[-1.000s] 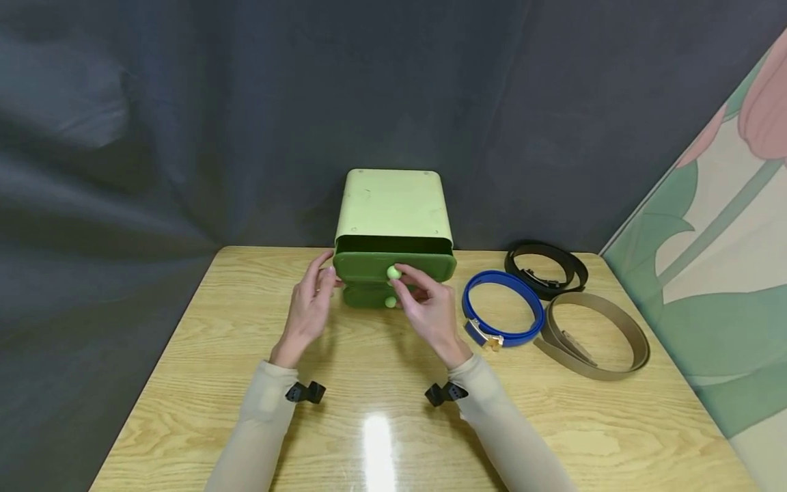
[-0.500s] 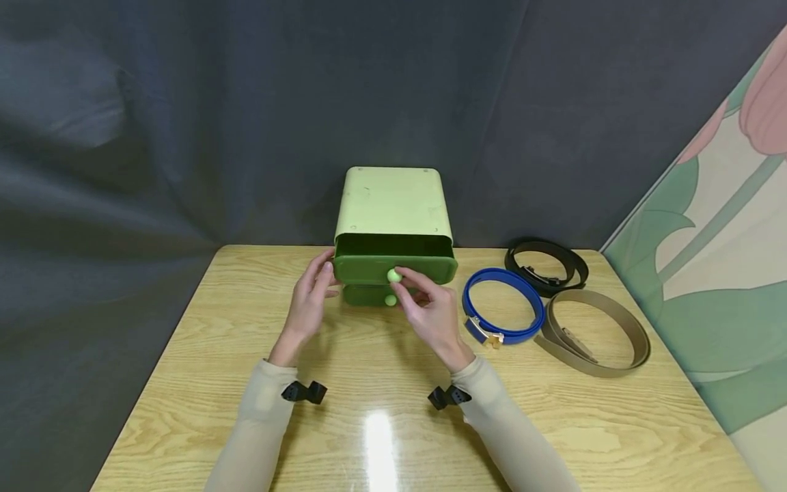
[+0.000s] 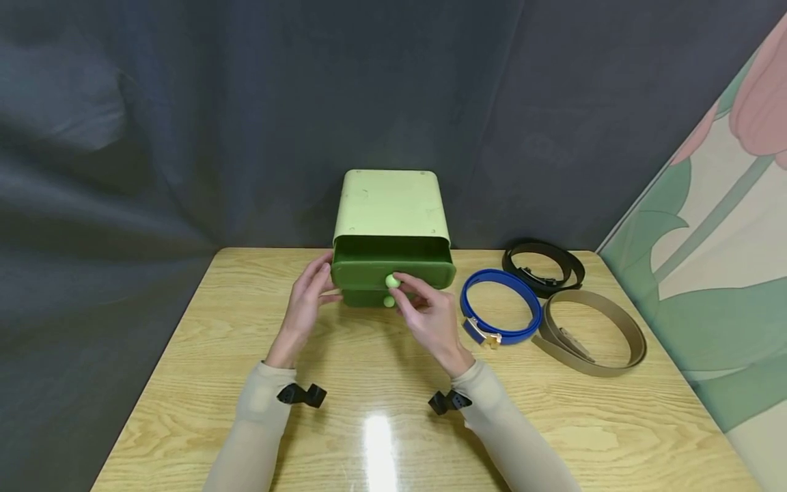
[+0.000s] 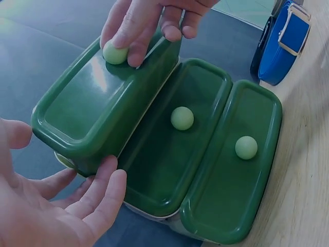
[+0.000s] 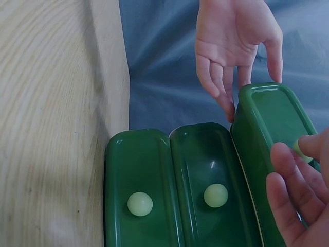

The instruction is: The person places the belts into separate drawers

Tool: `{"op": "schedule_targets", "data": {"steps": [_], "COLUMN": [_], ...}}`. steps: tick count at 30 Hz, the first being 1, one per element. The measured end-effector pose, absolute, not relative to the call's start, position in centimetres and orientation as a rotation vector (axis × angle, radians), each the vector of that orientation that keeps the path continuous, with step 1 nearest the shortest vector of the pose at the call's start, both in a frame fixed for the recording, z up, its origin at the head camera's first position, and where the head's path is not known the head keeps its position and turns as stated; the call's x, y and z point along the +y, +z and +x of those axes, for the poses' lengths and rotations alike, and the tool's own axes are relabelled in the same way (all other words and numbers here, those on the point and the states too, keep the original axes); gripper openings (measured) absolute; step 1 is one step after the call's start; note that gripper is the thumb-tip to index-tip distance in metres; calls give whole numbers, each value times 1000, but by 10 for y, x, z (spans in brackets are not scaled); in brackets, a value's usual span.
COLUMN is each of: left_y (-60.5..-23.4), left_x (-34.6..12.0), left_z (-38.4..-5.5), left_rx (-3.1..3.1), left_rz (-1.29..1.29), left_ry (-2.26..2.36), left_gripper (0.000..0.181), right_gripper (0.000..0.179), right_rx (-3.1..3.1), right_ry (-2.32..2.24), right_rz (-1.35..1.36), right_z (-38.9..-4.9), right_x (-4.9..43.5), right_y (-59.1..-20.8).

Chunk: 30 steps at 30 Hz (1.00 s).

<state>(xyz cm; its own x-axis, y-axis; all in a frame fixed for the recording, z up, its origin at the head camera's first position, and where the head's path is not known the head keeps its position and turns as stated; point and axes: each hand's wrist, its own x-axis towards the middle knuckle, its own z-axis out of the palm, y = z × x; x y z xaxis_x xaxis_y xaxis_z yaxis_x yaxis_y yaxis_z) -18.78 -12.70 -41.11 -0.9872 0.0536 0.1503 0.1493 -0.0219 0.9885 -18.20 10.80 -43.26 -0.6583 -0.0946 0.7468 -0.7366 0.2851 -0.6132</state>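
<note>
A small chest of drawers (image 3: pixel 393 201) with a pale green casing stands at the table's back edge. Its dark green top drawer (image 4: pixel 82 98) is pulled partway out, and the part of its inside that shows is dark. With thumb and fingertips my right hand (image 3: pixel 433 321) pinches the round, light green knob (image 4: pixel 115 53) of this drawer. My left hand (image 3: pixel 302 301) is at the drawer's left end, fingers spread, with fingertips right at its side and underside in the left wrist view. Below, the middle drawer (image 4: pixel 154 170) and bottom drawer (image 5: pixel 139 159) are closed, each with a similar knob.
On the right of the wooden table (image 3: pixel 332 437) lie three coiled belts: a blue belt (image 3: pixel 532 301) with a gold-toned buckle, a black belt (image 3: pixel 576 263) behind it and a tan belt (image 3: pixel 636 335). A dark curtain (image 3: pixel 246 123) hangs close behind the chest.
The top drawer has come a little farther out toward me, with my right hand drawing back on its knob. My left hand stays at its left end, and the belts have not moved.
</note>
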Motion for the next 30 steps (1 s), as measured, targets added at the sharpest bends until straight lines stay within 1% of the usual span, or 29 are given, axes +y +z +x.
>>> {"op": "schedule_targets", "data": {"steps": [12,30], "left_y": [-409,-408], "left_x": [-127,-126], "left_z": [-187,-189], "left_rx": [-2163,-2097], "left_rz": [-247,-180], "left_ry": [-2203,-2280], "left_gripper": [54,52], "right_gripper": [27,26], "right_rx": [-1959,-1951], "right_ry": [1420,1426], "right_rz": [736,738], "right_z": [-179,-175], "right_x": [107,107], "right_y": [-433,-434]}}
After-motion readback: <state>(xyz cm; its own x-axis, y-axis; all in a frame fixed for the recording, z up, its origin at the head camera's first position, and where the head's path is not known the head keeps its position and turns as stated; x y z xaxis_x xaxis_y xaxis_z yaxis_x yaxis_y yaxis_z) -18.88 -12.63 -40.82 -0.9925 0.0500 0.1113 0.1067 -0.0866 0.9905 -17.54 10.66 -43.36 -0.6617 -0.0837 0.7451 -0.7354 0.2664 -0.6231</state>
